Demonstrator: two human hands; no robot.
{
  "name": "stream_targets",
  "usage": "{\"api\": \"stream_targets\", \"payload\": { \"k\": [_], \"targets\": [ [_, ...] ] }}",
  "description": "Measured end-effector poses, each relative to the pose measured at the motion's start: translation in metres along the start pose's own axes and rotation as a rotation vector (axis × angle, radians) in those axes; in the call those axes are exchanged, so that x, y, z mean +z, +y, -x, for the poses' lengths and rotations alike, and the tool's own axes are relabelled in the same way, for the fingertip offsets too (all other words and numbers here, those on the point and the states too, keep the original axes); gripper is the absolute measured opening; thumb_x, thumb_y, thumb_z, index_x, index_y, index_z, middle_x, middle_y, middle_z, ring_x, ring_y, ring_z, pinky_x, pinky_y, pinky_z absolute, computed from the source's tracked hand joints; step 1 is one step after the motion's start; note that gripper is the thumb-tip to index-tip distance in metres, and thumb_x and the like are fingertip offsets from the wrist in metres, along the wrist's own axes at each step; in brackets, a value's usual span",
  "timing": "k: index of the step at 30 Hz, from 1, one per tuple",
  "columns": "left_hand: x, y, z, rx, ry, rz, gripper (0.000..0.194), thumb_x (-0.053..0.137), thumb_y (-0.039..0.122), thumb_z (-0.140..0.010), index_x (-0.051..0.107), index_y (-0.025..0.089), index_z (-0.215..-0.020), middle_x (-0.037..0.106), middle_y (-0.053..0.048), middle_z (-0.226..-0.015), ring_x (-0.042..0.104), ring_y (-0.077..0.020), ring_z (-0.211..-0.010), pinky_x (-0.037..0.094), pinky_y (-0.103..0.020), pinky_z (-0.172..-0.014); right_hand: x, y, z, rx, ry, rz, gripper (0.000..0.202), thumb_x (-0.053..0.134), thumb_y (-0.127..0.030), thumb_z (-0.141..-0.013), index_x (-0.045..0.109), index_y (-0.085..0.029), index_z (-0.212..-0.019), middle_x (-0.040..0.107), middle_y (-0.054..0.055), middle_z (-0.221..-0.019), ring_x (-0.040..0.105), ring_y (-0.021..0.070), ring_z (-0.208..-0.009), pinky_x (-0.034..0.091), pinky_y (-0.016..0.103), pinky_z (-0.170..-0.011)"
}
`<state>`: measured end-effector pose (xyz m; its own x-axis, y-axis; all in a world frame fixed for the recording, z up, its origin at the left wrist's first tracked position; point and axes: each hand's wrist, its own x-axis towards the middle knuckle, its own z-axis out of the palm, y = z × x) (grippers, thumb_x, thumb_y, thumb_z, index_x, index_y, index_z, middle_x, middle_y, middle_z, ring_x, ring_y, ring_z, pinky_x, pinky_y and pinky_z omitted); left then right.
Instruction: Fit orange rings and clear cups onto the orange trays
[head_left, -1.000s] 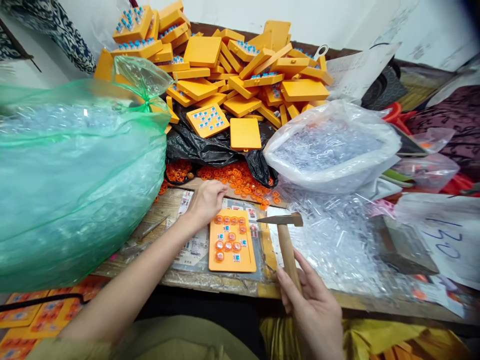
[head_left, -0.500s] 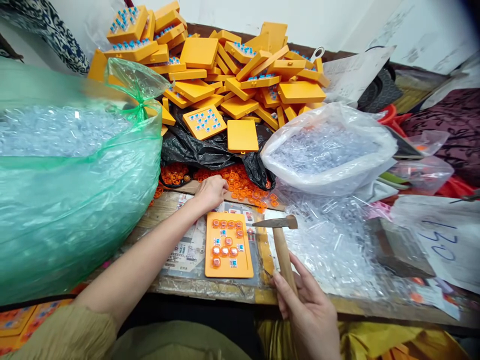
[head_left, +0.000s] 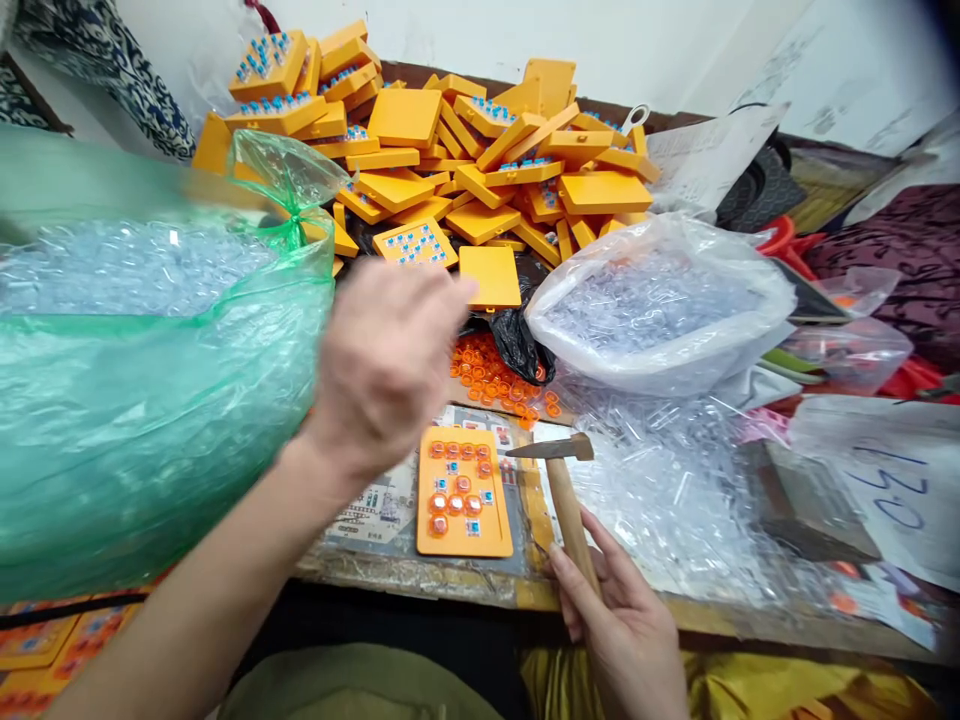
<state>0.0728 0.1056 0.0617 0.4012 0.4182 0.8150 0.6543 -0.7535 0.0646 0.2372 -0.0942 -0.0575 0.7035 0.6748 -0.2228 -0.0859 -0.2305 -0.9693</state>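
My right hand (head_left: 626,625) is wrapped round the wooden handle of a hammer (head_left: 568,500), whose metal head lies just right of an orange panel (head_left: 491,515). The panel rests flat on the printed work surface and bears several orange caps and a few uncapped blue pieces. Raised above the table, left of and beyond the panel, is my left hand (head_left: 390,365). It is blurred, its fingers curled; what they hold, if anything, cannot be made out. Loose orange rings (head_left: 487,375) lie behind the panel.
Orange cases (head_left: 405,118) are heaped at the back. A green bag (head_left: 150,400) of clear pieces fills the left. To the right stand a white bag (head_left: 652,300), scattered clear plastic (head_left: 652,480) and a dark block (head_left: 814,500).
My left hand has lifted off the loose orange rings and come up closer to the camera. My right hand still holds the hammer in nearly the same place. The view has shifted slightly.
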Motion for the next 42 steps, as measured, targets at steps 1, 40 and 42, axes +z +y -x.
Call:
{"api": "stream_targets", "payload": {
  "k": [1,40,42],
  "targets": [
    [-0.021,-0.010,-0.008,-0.060,0.043,-0.141,0.028,0.047,0.019,-0.091,0.063,0.020,-0.114,0.069,-0.003,-0.105,0.061,-0.0247,-0.104,0.047,-0.045,-0.096,0.000,0.000,0.000,0.000,-0.002,0.002,0.068,0.080,-0.046,-0.068,0.059,-0.021,-0.127,0.061,-0.004,-0.065,0.041,0.0047,-0.041,0.036,0.016,-0.037],
    [-0.021,0.004,0.048,0.008,-0.040,0.491,0.024,0.058,0.008,-0.085,0.067,0.023,-0.101,0.075,-0.002,-0.098,0.069,-0.0133,-0.090,0.058,-0.027,-0.083,0.006,-0.011,0.002,0.079,-0.056,-0.090,0.068,0.083,-0.045,-0.063,0.061,-0.019,-0.122,0.063,-0.003,-0.061,0.039,0.0051,-0.036,0.029,0.017,-0.032],
    [-0.008,0.029,0.076,0.037,-0.198,0.746,0.027,0.049,0.004,-0.088,0.067,0.021,-0.100,0.074,-0.007,-0.095,0.069,-0.0139,-0.087,0.059,-0.025,-0.076,0.015,-0.018,0.006,0.114,-0.138,-0.132,0.058,0.081,-0.047,-0.066,0.065,-0.018,-0.114,0.061,-0.003,-0.057,0.038,0.0042,-0.034,0.026,0.016,-0.031]
  ]
}}
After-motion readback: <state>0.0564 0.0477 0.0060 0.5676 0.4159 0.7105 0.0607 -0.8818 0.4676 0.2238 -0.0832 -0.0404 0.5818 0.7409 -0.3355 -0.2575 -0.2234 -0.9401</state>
